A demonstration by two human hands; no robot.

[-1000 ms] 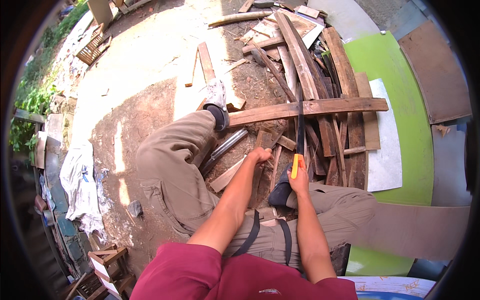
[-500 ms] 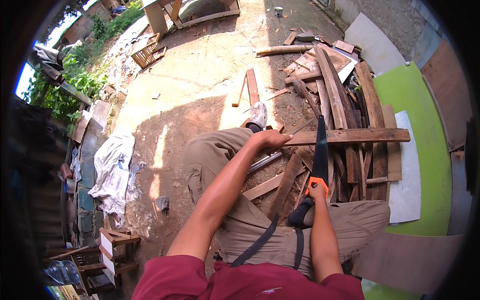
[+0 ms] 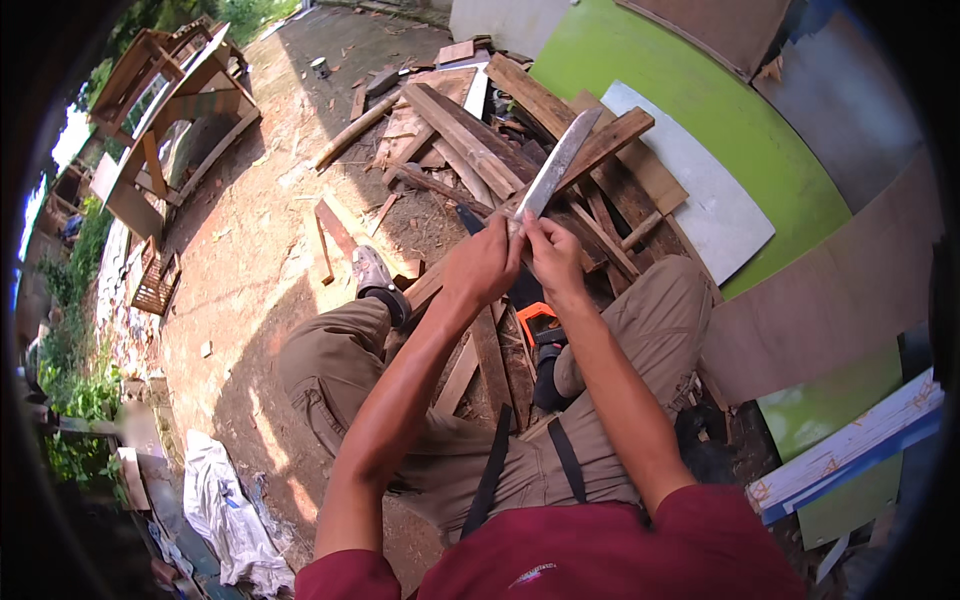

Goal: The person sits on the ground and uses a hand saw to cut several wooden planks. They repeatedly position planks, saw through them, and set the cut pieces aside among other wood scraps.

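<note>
Above my lap, both hands come together at the lower end of a long, flat, pale-grey blade-like strip. It slants up and away to the right, and its exact kind is unclear. My left hand is closed around its near end. The fingers of my right hand pinch beside it, thumb uppermost. Beyond the hands, a wooden beam lies across the scrap wood. A handsaw with an orange handle rests between my legs, untouched, its dark blade partly hidden behind my hands.
A heap of planks spreads ahead of my legs. Green and white sheets lean or lie to the right. Wooden furniture stands far left, and a white cloth sack lies on the ground near left.
My right hand has let go of the saw's handle and risen to my left hand. Both now hold the pale strip. The left hand has left the beam, and my view has turned right.
</note>
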